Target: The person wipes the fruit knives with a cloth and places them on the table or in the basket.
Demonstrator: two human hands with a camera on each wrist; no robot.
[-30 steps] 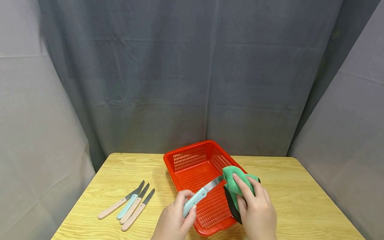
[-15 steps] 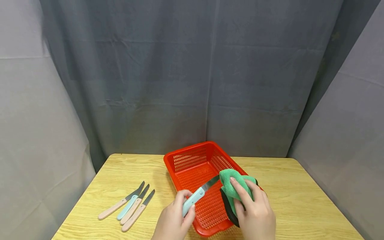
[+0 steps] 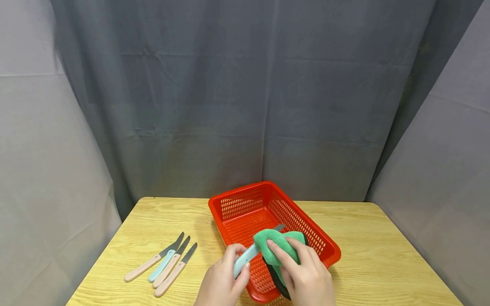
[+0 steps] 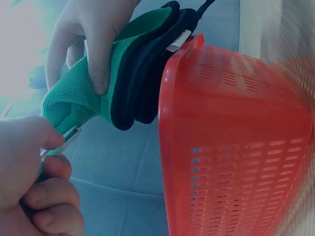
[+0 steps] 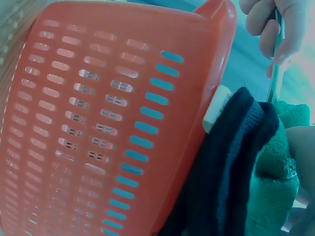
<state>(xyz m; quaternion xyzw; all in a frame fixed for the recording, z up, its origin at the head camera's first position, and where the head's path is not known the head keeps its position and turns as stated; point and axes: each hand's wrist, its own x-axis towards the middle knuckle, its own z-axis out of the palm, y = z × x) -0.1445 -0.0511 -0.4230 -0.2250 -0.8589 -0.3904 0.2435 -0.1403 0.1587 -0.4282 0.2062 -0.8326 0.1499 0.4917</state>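
Note:
My left hand (image 3: pixel 223 276) grips a knife (image 3: pixel 245 257) by its light blue handle, over the near part of a red basket (image 3: pixel 333 252). The blade points up and to the right. My right hand (image 3: pixel 306 276) pinches a folded green cloth (image 3: pixel 273 244) with black edging around that blade, close to the handle; only the blade's tip shows beyond it. In the left wrist view the cloth (image 4: pixel 78 93) wraps the blade just past my left fingers, and its black edge lies beside the basket's rim (image 4: pixel 170 98).
Left of the basket, several knives lie side by side on the wooden table (image 3: pixel 383 255): pink-handled knives (image 3: pixel 170 278) and a light blue one (image 3: pixel 162 265). Their blades point away to the upper right. A grey curtain (image 3: pixel 191 106) hangs behind the table.
My right hand and the cloth have slid down and left along the blade, from its tip toward the handle. The left hand and its knife have stayed nearly in place.

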